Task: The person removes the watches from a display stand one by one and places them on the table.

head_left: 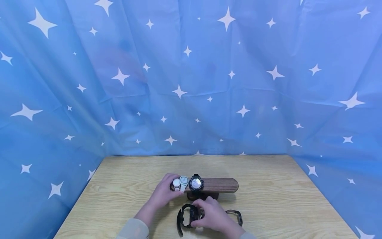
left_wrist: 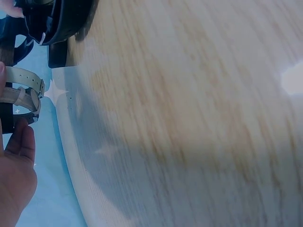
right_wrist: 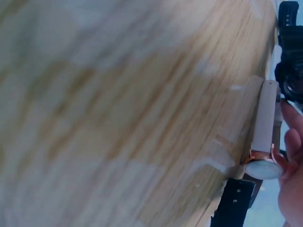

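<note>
A wooden watch stand [head_left: 221,185] bears two white watches [head_left: 183,181] side by side at its left end and a black watch [head_left: 196,183] beside them. My left hand [head_left: 163,192] grips the stand's left end, fingers behind and thumb in front, close against the white watches. In the left wrist view their pale straps [left_wrist: 23,78] loop round the bar above my left hand [left_wrist: 19,175]. In front of the stand my right hand [head_left: 211,213] pinches another black watch [head_left: 194,214], its strap curving to the left. That watch [right_wrist: 291,78] is cut off in the right wrist view.
Right of my right hand a dark-strapped watch [head_left: 238,216] lies on the wooden table [head_left: 283,199], partly hidden. In the right wrist view are a white-strapped watch [right_wrist: 263,168] with a rose-gold case and a black strap [right_wrist: 233,201]. A blue star-patterned curtain [head_left: 203,83] surrounds the table's back and sides.
</note>
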A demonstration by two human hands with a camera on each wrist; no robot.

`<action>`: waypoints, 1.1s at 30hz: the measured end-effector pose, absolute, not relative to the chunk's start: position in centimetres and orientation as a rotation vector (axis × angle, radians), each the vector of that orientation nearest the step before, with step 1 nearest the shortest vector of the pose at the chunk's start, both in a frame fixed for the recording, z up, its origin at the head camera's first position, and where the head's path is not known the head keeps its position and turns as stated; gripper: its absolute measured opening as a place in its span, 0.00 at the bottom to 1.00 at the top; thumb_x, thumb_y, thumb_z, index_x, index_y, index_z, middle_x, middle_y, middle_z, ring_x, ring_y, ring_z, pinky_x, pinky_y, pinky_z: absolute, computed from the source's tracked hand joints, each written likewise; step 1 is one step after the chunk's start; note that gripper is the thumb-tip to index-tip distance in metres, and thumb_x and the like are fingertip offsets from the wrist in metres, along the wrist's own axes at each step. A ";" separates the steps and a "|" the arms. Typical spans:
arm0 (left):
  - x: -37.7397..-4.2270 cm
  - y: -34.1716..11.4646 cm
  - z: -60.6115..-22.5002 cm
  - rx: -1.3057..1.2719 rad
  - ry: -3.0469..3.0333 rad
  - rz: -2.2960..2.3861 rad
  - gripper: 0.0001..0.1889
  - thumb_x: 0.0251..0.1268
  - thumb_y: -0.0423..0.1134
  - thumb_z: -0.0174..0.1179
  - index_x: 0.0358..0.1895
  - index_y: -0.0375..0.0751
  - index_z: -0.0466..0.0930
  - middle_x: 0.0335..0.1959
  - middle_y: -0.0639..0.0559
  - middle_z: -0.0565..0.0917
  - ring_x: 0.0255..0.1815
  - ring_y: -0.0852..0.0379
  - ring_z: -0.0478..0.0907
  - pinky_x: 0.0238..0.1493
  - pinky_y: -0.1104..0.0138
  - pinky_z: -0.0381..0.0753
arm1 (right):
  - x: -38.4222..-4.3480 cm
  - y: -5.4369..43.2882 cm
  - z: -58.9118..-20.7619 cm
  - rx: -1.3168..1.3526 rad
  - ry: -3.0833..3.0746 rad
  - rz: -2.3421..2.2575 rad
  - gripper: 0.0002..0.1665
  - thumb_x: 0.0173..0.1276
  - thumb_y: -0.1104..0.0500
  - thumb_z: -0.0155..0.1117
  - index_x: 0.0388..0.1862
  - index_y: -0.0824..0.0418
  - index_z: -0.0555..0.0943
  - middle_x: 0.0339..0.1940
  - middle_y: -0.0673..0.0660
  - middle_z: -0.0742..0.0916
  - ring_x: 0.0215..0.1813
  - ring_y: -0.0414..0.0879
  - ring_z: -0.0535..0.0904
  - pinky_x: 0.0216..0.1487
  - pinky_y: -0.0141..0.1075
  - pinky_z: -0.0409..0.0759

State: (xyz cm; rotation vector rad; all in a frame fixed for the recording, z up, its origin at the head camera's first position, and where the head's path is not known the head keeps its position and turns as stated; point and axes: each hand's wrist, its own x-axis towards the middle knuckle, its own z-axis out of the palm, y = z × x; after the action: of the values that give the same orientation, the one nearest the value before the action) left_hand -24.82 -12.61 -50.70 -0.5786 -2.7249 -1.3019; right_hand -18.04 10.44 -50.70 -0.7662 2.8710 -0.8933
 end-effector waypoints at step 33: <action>-24.7 -12.5 -50.4 -0.575 -2.736 -1.301 0.35 0.47 0.45 0.71 0.62 0.45 0.70 0.59 0.52 0.71 0.53 0.50 0.72 0.52 0.54 0.73 | -19.1 12.7 -48.9 -0.714 2.888 -1.060 0.33 0.51 0.40 0.72 0.54 0.53 0.78 0.41 0.46 0.80 0.46 0.45 0.72 0.45 0.40 0.74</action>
State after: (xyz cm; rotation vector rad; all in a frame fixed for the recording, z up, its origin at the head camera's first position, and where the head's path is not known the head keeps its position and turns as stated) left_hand -24.67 -12.49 -50.44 -0.5747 -2.7358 -1.3006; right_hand -19.14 12.70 -48.90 -0.7141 2.8877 -1.0604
